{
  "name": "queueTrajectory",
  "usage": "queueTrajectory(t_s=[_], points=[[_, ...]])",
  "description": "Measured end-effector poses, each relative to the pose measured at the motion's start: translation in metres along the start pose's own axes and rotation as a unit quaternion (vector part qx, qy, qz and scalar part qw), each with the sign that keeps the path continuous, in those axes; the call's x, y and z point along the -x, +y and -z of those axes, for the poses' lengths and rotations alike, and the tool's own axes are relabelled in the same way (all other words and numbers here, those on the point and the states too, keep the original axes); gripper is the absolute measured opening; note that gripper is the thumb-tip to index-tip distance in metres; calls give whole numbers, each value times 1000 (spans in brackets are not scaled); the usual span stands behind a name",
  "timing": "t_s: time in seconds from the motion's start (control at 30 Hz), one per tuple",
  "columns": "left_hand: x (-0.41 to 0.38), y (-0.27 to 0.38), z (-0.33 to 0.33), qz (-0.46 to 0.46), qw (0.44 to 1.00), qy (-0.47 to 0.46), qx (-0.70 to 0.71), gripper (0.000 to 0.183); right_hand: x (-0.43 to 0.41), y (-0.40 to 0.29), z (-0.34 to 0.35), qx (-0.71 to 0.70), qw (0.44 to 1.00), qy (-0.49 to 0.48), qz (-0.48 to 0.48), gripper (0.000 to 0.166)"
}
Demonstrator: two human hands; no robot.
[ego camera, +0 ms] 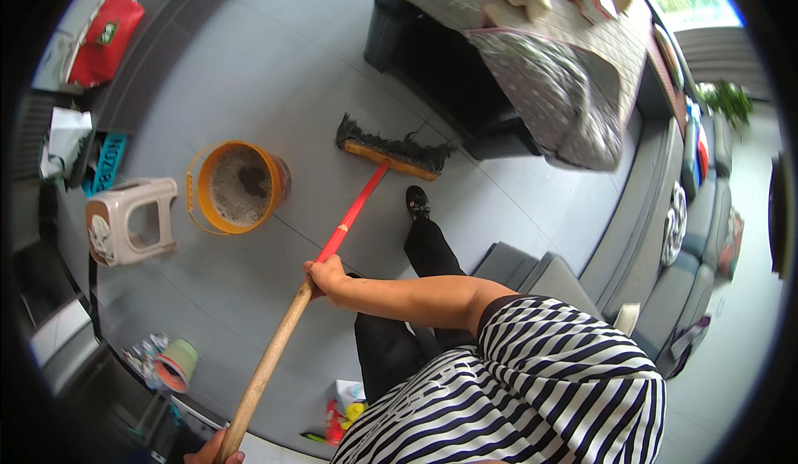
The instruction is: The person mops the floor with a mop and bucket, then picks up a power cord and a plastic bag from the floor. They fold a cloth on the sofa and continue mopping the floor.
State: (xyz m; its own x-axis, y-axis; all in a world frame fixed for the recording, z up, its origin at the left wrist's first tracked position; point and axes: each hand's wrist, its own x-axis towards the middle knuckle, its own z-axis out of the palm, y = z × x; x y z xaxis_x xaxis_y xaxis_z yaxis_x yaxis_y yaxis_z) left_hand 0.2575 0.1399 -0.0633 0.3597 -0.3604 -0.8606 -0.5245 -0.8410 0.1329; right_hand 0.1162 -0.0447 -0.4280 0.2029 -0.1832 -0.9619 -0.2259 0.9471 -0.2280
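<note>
A long-handled broom (389, 152) with a yellow-orange head and dark, shaggy bristles rests on the grey tiled floor. Its handle is red near the head and bare wood further back. My right hand (327, 277) grips the handle where red meets wood, with the arm reaching across my body. At the lower left edge, my left hand (215, 450) holds the wooden end and is partly cut off by the picture's rim. Left of the broom stands an orange bucket (202, 183) of murky greyish water with a dark patch in it. My black shoe (418, 202) is just behind the broom head.
A beige plastic stool (132, 224) stands left of the bucket. A table draped with a quilted cover (561, 90) over a dark base is close beyond the broom. Grey sofas (679, 264) line the right. A small green-and-pink bin (176, 364) lies at lower left, a red bag (109, 40) at upper left.
</note>
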Motion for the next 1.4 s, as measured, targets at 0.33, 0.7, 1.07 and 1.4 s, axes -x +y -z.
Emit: queueTrajectory(t_s=[0.33, 0.7, 1.07, 1.4], points=[[178, 20, 52, 38, 995, 74, -61, 41, 169, 30, -31, -176, 979, -106, 3, 18], [252, 123, 19, -97, 939, 173, -282, 38, 216, 38, 64, -371, 906, -201, -43, 16], [298, 335, -45, -288, 676, 240, -635, 35, 240, 5, 224, -502, 807, -306, -53, 11], [357, 468, -97, -372, 499, 326, -711, 27, 287, -43, 325, -448, 698, -558, 31, 39]])
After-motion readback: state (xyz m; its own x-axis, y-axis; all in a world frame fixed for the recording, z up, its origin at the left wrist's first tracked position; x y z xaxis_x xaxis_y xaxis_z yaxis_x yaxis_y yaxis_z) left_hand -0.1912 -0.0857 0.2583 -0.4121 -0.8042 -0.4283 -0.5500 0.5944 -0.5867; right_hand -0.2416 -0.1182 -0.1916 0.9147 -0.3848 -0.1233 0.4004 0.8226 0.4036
